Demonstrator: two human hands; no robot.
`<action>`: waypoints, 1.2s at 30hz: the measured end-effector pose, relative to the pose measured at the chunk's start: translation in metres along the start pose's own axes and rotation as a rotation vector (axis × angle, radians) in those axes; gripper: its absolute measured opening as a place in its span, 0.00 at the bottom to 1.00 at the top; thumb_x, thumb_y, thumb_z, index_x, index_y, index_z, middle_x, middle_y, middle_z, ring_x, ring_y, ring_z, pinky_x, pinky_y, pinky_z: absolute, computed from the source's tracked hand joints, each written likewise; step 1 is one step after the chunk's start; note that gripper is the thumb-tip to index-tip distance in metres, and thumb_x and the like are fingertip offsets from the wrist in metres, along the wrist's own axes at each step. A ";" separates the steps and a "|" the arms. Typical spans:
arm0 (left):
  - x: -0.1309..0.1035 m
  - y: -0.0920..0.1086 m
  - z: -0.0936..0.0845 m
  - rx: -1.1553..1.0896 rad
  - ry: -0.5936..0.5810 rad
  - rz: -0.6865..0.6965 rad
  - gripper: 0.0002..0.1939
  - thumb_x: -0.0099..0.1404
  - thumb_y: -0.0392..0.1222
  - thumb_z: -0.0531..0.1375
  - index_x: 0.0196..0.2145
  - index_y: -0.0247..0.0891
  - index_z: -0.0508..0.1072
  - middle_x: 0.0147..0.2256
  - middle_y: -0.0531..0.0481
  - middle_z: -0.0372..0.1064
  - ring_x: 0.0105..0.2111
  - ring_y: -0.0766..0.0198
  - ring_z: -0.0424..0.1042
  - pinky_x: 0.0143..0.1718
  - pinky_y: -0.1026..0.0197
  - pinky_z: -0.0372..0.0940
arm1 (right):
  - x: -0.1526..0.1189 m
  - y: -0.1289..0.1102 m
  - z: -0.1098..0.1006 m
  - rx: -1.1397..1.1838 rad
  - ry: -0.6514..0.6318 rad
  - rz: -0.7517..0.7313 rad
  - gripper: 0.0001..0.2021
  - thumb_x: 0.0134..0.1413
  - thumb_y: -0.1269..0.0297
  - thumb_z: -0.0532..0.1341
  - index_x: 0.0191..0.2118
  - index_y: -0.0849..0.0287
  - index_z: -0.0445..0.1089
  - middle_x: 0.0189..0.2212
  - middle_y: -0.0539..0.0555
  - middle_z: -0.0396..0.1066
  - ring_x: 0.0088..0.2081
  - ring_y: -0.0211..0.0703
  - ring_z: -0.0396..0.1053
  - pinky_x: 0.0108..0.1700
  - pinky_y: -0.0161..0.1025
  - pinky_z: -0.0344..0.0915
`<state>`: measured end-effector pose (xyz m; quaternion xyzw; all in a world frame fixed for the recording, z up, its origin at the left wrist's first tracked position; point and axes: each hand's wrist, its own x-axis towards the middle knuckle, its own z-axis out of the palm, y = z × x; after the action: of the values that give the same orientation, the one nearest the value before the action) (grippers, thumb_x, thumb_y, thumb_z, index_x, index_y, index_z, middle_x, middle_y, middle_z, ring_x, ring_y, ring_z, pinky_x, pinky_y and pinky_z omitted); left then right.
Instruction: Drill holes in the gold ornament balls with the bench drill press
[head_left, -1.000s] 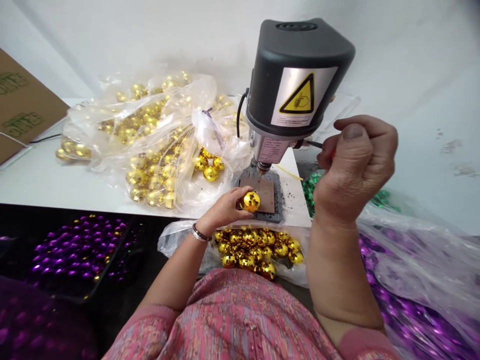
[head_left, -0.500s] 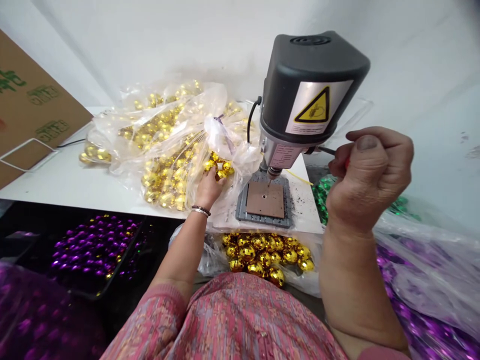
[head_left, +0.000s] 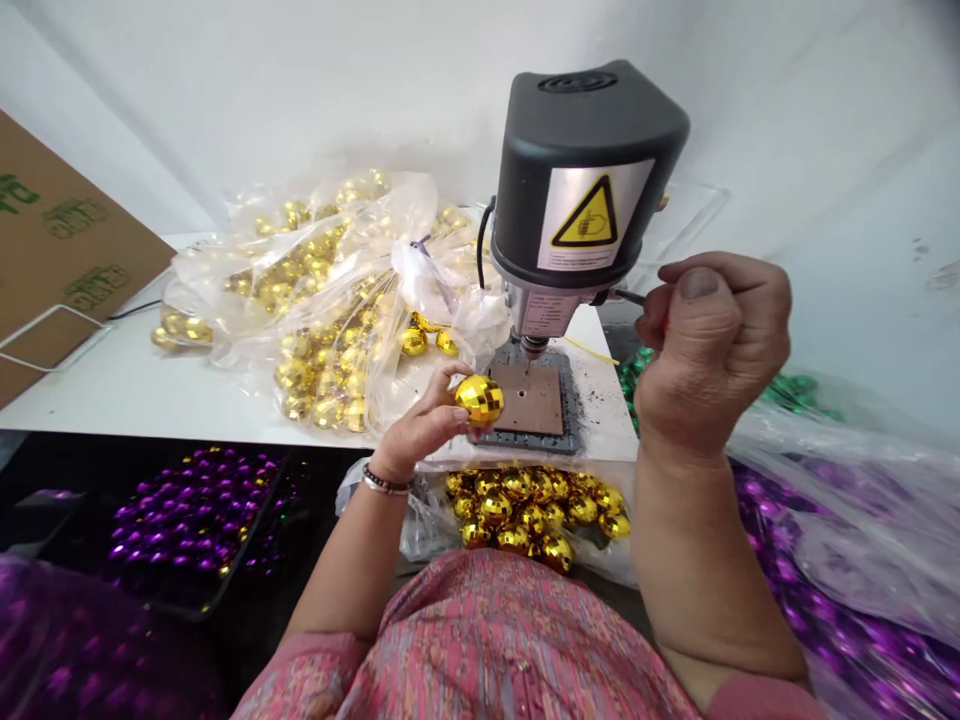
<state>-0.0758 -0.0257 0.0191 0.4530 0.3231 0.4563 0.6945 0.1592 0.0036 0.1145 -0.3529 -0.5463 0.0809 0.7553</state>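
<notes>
Pinched in the fingers of my left hand [head_left: 420,425] is a shiny gold mirror-ball ornament [head_left: 480,400], held just left of the drill press base plate [head_left: 568,405]. My right hand [head_left: 716,355] is closed round the feed lever [head_left: 628,295] of the small bench drill press [head_left: 589,180]; its grip end is mostly hidden by the fingers. The drill chuck and bit [head_left: 533,350] hang above a brown board [head_left: 536,395] with a small hole. Several loose gold balls [head_left: 414,341] lie at the mouth of the plastic bag behind my left hand.
A large clear bag of gold balls [head_left: 322,350] covers the white table [head_left: 225,405]. An open bag of gold balls [head_left: 532,510] sits at my lap. Purple balls [head_left: 191,510] lie below left, more purple [head_left: 810,570] and green ones [head_left: 802,390] at right. A cardboard box [head_left: 67,240] stands left.
My left hand has come from the bag's loose gold balls toward me and rightward, now carrying one ball beside the base plate. My right hand stays on the lever. The view has shifted slightly.
</notes>
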 end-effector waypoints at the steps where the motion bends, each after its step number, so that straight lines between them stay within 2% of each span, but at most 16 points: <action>1: 0.002 -0.004 0.006 -0.087 -0.031 -0.035 0.32 0.55 0.48 0.70 0.54 0.46 0.62 0.38 0.51 0.73 0.29 0.64 0.73 0.28 0.63 0.64 | 0.000 0.000 0.000 0.004 0.002 -0.005 0.14 0.66 0.53 0.57 0.39 0.60 0.70 0.23 0.43 0.59 0.24 0.25 0.59 0.32 0.31 0.60; 4: 0.014 -0.017 0.020 -0.266 0.030 -0.106 0.33 0.54 0.52 0.71 0.53 0.46 0.64 0.39 0.50 0.73 0.28 0.66 0.72 0.26 0.66 0.60 | 0.001 -0.002 -0.001 -0.005 -0.018 -0.015 0.13 0.67 0.55 0.57 0.38 0.59 0.70 0.23 0.43 0.59 0.24 0.25 0.58 0.32 0.32 0.61; 7: 0.028 -0.025 0.025 -0.230 0.157 -0.105 0.35 0.50 0.51 0.74 0.52 0.44 0.65 0.37 0.53 0.71 0.27 0.70 0.69 0.26 0.68 0.58 | 0.008 -0.005 0.000 -0.045 -0.055 -0.030 0.13 0.68 0.56 0.55 0.37 0.59 0.69 0.24 0.43 0.62 0.25 0.26 0.59 0.36 0.32 0.64; 10: 0.036 -0.024 0.027 0.007 0.232 -0.087 0.35 0.48 0.45 0.76 0.51 0.41 0.67 0.33 0.57 0.67 0.24 0.75 0.62 0.24 0.69 0.56 | 0.025 -0.008 0.005 -0.036 -0.086 0.002 0.12 0.68 0.59 0.54 0.36 0.60 0.67 0.26 0.44 0.63 0.25 0.26 0.58 0.35 0.31 0.62; 12: 0.040 -0.021 0.028 0.192 0.260 -0.090 0.32 0.50 0.46 0.74 0.50 0.38 0.69 0.32 0.57 0.66 0.25 0.75 0.61 0.24 0.69 0.56 | 0.040 -0.010 0.010 -0.029 -0.101 0.053 0.12 0.68 0.61 0.54 0.32 0.59 0.64 0.24 0.44 0.60 0.24 0.27 0.56 0.34 0.31 0.59; 14: 0.044 -0.019 0.029 0.338 0.264 -0.108 0.29 0.53 0.49 0.72 0.50 0.36 0.70 0.32 0.56 0.66 0.25 0.73 0.63 0.24 0.68 0.58 | 0.055 -0.012 0.016 -0.043 -0.123 0.112 0.13 0.68 0.63 0.55 0.29 0.57 0.60 0.21 0.43 0.57 0.24 0.30 0.55 0.33 0.33 0.58; 17: 0.050 -0.019 0.028 0.504 0.266 -0.143 0.31 0.56 0.51 0.69 0.54 0.35 0.69 0.33 0.54 0.67 0.25 0.70 0.65 0.24 0.66 0.60 | 0.074 -0.013 0.024 -0.081 -0.155 0.214 0.16 0.67 0.64 0.56 0.26 0.57 0.56 0.21 0.44 0.56 0.25 0.30 0.54 0.34 0.34 0.56; 21: 0.057 -0.025 0.022 0.715 0.337 -0.098 0.33 0.57 0.48 0.69 0.58 0.36 0.70 0.39 0.49 0.73 0.30 0.66 0.70 0.31 0.63 0.66 | 0.091 -0.013 0.031 -0.152 -0.169 0.332 0.17 0.68 0.63 0.56 0.26 0.59 0.56 0.23 0.44 0.54 0.28 0.28 0.52 0.35 0.32 0.51; 26: 0.061 -0.026 0.022 0.913 0.299 -0.035 0.27 0.58 0.46 0.68 0.55 0.36 0.74 0.44 0.46 0.76 0.41 0.59 0.73 0.42 0.59 0.69 | 0.098 -0.013 0.035 -0.218 -0.181 0.377 0.18 0.68 0.62 0.55 0.25 0.60 0.57 0.22 0.43 0.49 0.29 0.28 0.49 0.36 0.32 0.50; 30: 0.067 -0.022 0.030 1.036 0.260 -0.045 0.29 0.58 0.44 0.68 0.57 0.37 0.73 0.42 0.48 0.78 0.39 0.59 0.74 0.43 0.58 0.70 | 0.098 -0.012 0.036 -0.213 -0.176 0.382 0.17 0.68 0.62 0.55 0.26 0.60 0.57 0.22 0.43 0.49 0.28 0.29 0.49 0.36 0.32 0.50; 36: 0.076 -0.019 0.037 1.121 0.140 -0.060 0.31 0.56 0.40 0.69 0.58 0.35 0.74 0.43 0.48 0.78 0.40 0.57 0.76 0.44 0.59 0.70 | 0.098 -0.009 0.035 -0.187 -0.183 0.373 0.16 0.68 0.61 0.54 0.27 0.59 0.56 0.23 0.43 0.50 0.28 0.29 0.51 0.34 0.32 0.50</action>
<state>-0.0084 0.0293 0.0133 0.7118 0.5740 0.2240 0.3371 0.1637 0.0621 0.2009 -0.5075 -0.5430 0.1997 0.6386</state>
